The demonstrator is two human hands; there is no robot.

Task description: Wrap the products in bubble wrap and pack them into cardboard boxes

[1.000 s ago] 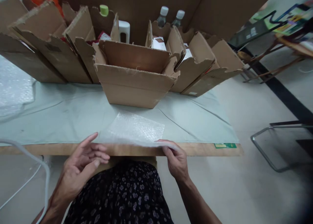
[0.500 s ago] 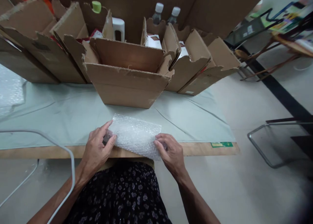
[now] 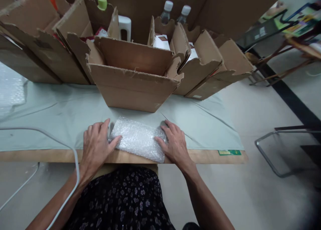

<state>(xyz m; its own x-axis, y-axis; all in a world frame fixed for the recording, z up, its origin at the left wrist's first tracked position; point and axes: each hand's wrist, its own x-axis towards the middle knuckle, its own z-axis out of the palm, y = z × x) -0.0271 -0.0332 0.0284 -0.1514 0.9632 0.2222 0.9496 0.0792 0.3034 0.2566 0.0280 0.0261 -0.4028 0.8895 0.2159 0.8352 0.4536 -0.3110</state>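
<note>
Head view: left hand and right hand are holding opposite ends of the bubble wrap — long axis slanting along the near edge of the table; fingertip contact is not showing clearly.

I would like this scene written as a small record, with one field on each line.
Left hand: at the left end of the bubble wrap, thumb on top
Right hand: at its right end, thumb on top
Bubble wrap position: lying across the pale cloth and the wooden table edge
Front box: cardboard, open at the top, standing beyond the bubble wrap
Behind it: more open boxes and two white-capped bottles
Left foreground: white cable, passing in front of the left forearm
Wrap contents: cannot tell
</note>
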